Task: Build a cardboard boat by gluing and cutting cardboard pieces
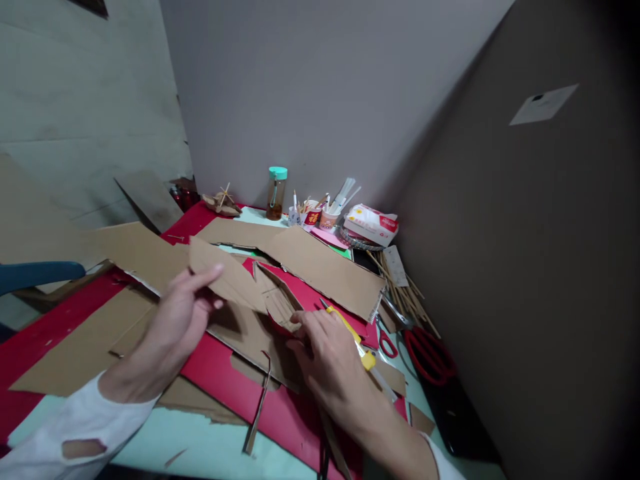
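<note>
My left hand (187, 310) is closed on a flat cardboard piece (227, 272), pinched at its left end between thumb and fingers and raised above the table. My right hand (323, 350) has its fingers bent at the lower end of a boat-shaped cardboard piece (277, 299) with raised sides and lines on its inner face. The right tip of the flat piece meets or overlaps the left side of the boat-shaped piece. A yellow utility knife (367, 359) lies just right of my right hand. Cardboard sheets and a red sheet (225, 379) lie beneath.
Red-handled scissors (387, 343) and larger red-handled shears (430, 357) lie at the right, near thin sticks (413, 300). Toward the wall stand a bottle (276, 193), cups of tools (330, 217) and a tissue pack (371, 225). A large cardboard strip (325, 270) crosses the table.
</note>
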{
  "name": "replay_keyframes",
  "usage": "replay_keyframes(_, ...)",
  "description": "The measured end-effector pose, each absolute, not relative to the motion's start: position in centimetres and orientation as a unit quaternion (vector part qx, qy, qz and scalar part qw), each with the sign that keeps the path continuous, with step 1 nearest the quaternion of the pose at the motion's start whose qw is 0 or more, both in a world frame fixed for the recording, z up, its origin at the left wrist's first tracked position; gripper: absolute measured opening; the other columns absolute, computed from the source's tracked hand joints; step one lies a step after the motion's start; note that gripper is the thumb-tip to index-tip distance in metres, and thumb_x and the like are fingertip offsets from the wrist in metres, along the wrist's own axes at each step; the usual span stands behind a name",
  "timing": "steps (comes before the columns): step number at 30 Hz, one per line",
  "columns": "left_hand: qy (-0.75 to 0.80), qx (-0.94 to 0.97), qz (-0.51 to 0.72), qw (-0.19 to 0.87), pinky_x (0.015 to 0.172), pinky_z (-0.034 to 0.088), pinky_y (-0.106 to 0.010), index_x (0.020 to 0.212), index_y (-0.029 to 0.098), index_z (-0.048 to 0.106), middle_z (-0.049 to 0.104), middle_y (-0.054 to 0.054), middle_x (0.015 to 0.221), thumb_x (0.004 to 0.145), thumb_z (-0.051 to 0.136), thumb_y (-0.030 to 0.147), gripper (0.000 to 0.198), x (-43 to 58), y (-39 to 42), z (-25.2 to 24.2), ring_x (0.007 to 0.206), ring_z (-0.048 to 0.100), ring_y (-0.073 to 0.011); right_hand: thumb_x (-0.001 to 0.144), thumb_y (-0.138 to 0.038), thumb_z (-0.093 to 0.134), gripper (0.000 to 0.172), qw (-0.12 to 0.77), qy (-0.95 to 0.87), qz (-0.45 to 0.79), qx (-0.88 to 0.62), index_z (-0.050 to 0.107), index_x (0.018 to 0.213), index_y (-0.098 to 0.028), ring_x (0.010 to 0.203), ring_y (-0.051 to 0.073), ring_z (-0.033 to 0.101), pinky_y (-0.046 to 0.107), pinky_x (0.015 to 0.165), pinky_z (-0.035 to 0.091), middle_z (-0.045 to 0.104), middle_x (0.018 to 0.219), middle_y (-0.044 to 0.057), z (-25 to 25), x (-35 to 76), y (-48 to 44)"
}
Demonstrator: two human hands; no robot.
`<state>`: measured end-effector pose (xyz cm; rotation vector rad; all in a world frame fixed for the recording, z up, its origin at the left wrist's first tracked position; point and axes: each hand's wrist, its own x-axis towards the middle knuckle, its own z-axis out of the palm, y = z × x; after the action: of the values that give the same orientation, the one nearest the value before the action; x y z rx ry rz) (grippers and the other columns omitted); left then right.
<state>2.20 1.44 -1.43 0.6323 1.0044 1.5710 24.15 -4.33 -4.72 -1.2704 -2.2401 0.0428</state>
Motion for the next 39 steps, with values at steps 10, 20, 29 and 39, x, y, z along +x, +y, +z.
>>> replay_keyframes(10,0.379,0.321,0.672,0.550,0.041,0.046,-0.016,0.098,0.019,0.071,0.071,0.000,0.083,0.067,0.084,0.018,0.034,2.5,0.9,-0.6,0.062,0.060,-0.0117,0.098,-0.015,0.057,0.013,0.236,-0.884,0.096,-0.392,0.064,0.108,-0.018,0.090,0.021,0.054,0.032,0.078,0.044,0.069,0.097,0.006,-3.8,23.0,-3.6)
replay_keyframes(20,0.358,0.348,0.627,0.598,0.056,0.063,-0.021,0.085,0.015,0.075,0.074,0.000,0.081,0.064,0.086,0.016,0.024,2.9,0.7,-1.2,0.066,0.067,-0.0127,0.096,-0.031,0.066,0.022,0.337,-0.801,0.241,-0.431,0.072,0.113,-0.019,0.097,0.022,0.063,0.037,0.089,0.044,0.074,0.104,0.007,-1.9,23.7,-4.1)
replay_keyframes(29,0.339,0.462,0.448,0.686,0.048,0.061,-0.028,0.074,0.011,0.082,0.080,-0.015,0.078,0.067,0.088,0.035,0.025,3.7,-1.2,-1.8,0.048,0.067,-0.0182,0.098,-0.038,0.059,0.028,0.542,-0.585,0.454,-0.398,0.070,0.081,-0.018,0.066,0.013,0.064,0.023,0.067,0.050,0.073,0.070,0.001,-0.7,23.9,-4.2)
replay_keyframes(39,0.268,0.459,0.614,0.583,0.041,0.039,-0.015,0.061,0.018,0.064,0.061,0.002,0.062,0.068,0.089,0.039,0.033,1.5,0.4,-0.4,0.049,0.051,-0.0071,0.080,-0.038,0.078,0.034,0.741,-0.402,0.394,-0.366,0.052,0.068,-0.019,0.048,0.004,0.037,0.013,0.049,0.036,0.042,0.057,-0.010,0.1,29.5,-1.8)
